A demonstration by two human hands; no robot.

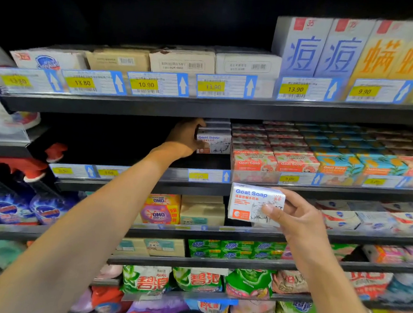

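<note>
At the far left of the middle shelf (134,175), a dark stretch with no stock showing, above yellow price tags (109,172). Next along, the left hand (184,139), reaching up and into that shelf, fingers curled round the left side of the white soap stack (215,142), gripping or steadying it. Stack several boxes high, touching the pink soap boxes (252,160) on its right, front face turned outward, near the shelf edge. Lower and nearer, right of the stack, the right hand (299,218) closed on one more soap box (251,204) of the same white kind, thumb on the printed face, fingers behind, box held upright in the air in front of the shelf rail and apart from the stack. By the look of it, restocking partway through: a few white boxes already in place, one in hand and not yet shelved. Left to do, most likely: bringing that box up to the stack, setting it on top or just to the left, then filling the dark stretch, given more stock. No carton or other supply in sight, so no telling the number remaining.
</note>
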